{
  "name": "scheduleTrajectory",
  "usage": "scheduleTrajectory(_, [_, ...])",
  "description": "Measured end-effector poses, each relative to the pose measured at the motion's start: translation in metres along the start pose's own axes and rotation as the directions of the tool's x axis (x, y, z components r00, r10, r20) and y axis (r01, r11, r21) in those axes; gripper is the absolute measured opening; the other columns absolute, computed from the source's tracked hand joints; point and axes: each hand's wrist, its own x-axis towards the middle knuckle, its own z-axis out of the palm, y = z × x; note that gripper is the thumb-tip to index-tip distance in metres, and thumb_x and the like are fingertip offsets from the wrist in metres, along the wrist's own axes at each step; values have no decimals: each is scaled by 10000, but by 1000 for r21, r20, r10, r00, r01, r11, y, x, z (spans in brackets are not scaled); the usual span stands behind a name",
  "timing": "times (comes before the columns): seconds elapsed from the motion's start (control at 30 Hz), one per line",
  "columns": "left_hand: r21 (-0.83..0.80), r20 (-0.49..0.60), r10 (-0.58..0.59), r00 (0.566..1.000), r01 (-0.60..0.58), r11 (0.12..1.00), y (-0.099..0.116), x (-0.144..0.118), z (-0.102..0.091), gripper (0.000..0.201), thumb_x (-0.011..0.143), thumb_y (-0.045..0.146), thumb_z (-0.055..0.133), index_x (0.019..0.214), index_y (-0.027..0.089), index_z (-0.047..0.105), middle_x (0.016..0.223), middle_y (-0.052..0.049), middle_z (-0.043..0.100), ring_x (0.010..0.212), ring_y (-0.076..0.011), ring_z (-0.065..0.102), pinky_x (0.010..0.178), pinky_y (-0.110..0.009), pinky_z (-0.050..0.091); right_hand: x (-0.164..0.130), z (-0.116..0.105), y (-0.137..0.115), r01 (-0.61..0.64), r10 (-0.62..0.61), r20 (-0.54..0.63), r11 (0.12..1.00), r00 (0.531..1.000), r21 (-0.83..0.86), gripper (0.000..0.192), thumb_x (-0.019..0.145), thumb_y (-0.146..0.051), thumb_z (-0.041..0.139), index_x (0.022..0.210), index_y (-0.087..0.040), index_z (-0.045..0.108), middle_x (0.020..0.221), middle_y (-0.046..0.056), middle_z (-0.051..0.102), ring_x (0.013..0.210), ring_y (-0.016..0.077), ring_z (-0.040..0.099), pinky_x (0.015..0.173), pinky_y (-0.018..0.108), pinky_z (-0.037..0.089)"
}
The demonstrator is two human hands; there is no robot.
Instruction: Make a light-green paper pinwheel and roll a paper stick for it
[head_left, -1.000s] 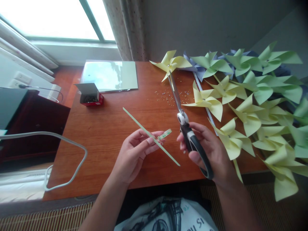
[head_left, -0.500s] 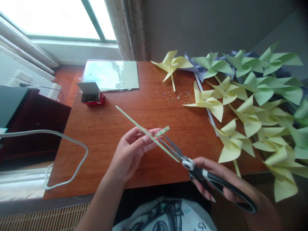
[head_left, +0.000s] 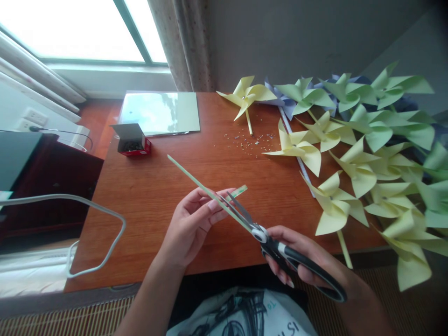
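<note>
My left hand (head_left: 191, 224) pinches a thin pale green paper stick (head_left: 189, 176) that slants up to the left over the wooden table (head_left: 154, 191), together with a short green strip (head_left: 240, 190) at my fingertips. My right hand (head_left: 308, 263) grips black-handled scissors (head_left: 280, 249). Their blades are parted around the stick and strip, right beside my left fingertips.
Many yellow and green paper pinwheels (head_left: 357, 135) cover the table's right side. Small metal bits (head_left: 250, 137) lie scattered at the back. A small red open box (head_left: 132, 140) and a glossy sheet (head_left: 159, 111) sit at the back left. A white cable (head_left: 87, 233) loops over the left edge.
My right hand swung the scissors from pointing away over the table down to the near right, then moved the parted blades in onto the stick by my left fingers.
</note>
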Motion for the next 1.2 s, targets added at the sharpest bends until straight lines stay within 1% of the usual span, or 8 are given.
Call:
scheduleTrajectory(0.17, [7,-42,-13,999,14,1000,-1,1,3,56,882,175,737,855,153,693,1171,-138,785,1211,-306,691,1001,-391,578,8,11,6,78,-79,-25,997,997,-11,740,746,-633,820,1264,-199,519,879,38,633,676,108,562,610,235,439])
scheduleTrajectory(0.3, [7,-90,-32,995,33,999,-3,0,6,124,836,206,796,835,162,681,1121,-122,799,1139,-301,729,979,-401,592,12,13,9,103,-105,-62,994,993,-42,708,766,-575,828,1277,-195,520,891,39,633,697,120,554,615,249,427])
scheduleTrajectory(0.43, [14,-92,-14,996,15,1000,-3,0,6,124,849,202,787,819,165,673,1114,-105,802,1080,-271,753,964,-374,597,13,16,10,112,-112,-85,994,990,-14,678,761,-517,854,1267,-196,535,865,26,634,670,107,549,581,223,416])
scheduleTrajectory(0.6, [3,-100,3,995,-3,1000,-4,1,6,130,851,192,783,834,169,657,1110,-107,804,1125,-284,737,974,-377,588,12,16,15,143,-143,-112,990,983,-10,587,799,-502,829,1220,-198,555,839,18,635,634,89,542,555,200,413])
scheduleTrajectory(0.77, [9,-116,14,993,-13,1000,-4,1,8,150,841,178,791,818,161,644,1082,-113,808,1089,-290,752,947,-376,598,11,14,19,120,-117,-127,993,985,17,546,806,-499,826,1183,-205,563,826,16,642,594,84,545,526,197,429])
scheduleTrajectory(0.87, [26,-125,19,992,-16,1000,-4,1,9,156,829,188,802,811,159,650,1093,-116,806,1082,-301,753,947,-387,599,11,14,17,116,-110,-144,993,983,34,523,802,-497,830,1158,-208,579,796,3,640,554,67,516,493,179,411])
scheduleTrajectory(1.03, [43,-143,30,989,-24,999,-4,1,7,157,819,207,814,795,159,667,1028,-92,814,1026,-266,769,922,-345,606,11,14,15,114,-109,-162,993,981,21,505,799,-493,835,1124,-198,586,746,-12,629,518,59,487,454,166,389])
scheduleTrajectory(1.2, [33,-160,25,987,-20,999,-3,2,6,182,790,213,836,794,165,660,1038,-90,812,1051,-286,762,958,-395,599,8,9,16,117,-115,-114,993,987,8,564,789,-524,833,1160,-195,564,780,14,659,525,73,528,468,184,422])
